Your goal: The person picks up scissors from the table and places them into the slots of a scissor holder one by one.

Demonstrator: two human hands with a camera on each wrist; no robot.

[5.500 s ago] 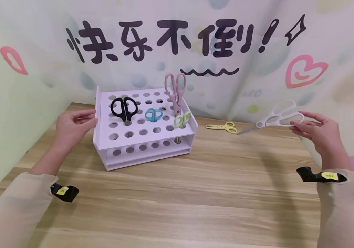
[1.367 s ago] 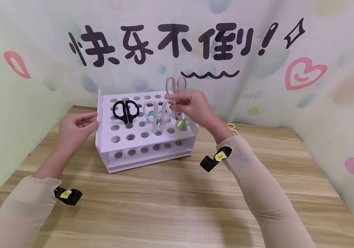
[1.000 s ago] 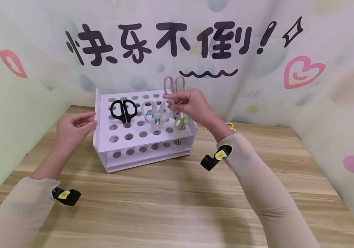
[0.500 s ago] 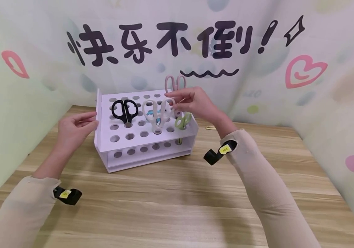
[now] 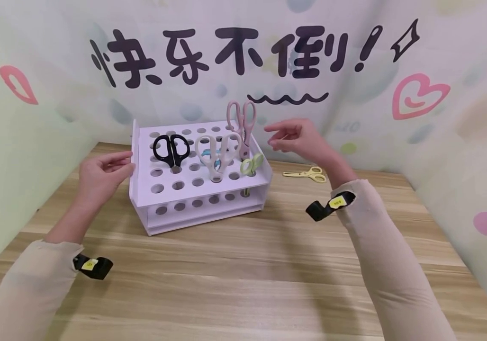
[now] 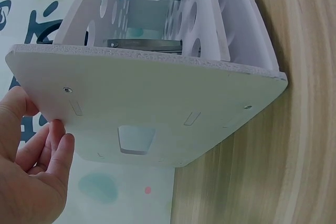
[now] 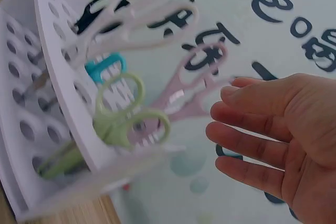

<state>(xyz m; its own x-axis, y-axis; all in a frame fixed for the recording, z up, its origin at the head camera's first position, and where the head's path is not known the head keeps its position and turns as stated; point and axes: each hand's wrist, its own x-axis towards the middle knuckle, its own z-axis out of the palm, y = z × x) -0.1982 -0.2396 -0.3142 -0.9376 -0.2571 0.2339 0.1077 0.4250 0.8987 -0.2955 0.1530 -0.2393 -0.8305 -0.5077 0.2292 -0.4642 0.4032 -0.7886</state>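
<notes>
My left hand [image 5: 100,182] grips the edge of the left side panel of a white scissors rack [image 5: 175,192] with bent fingers; the panel's outer face fills the left wrist view. White-handled scissors [image 5: 217,158] stand in a front-row hole, blades down, handles spread. Beside them in the rack are black [image 5: 172,150], blue [image 5: 206,152], pink [image 5: 243,125] and green scissors [image 5: 251,165]. My right hand [image 5: 299,138] is in the air right of the pink scissors, holding nothing, its fingers apart and loosely bent in the right wrist view [image 7: 283,135].
Yellow scissors [image 5: 305,174] lie flat on the wooden table [image 5: 235,279], right of the rack and below my right hand. A printed cloth [image 5: 354,109] with large characters hangs behind the table, and pale cloth also stands on both sides.
My right hand brought the white scissors from the right into a front-row hole, then let go and moved back right. The left hand stayed at the rack's panel.
</notes>
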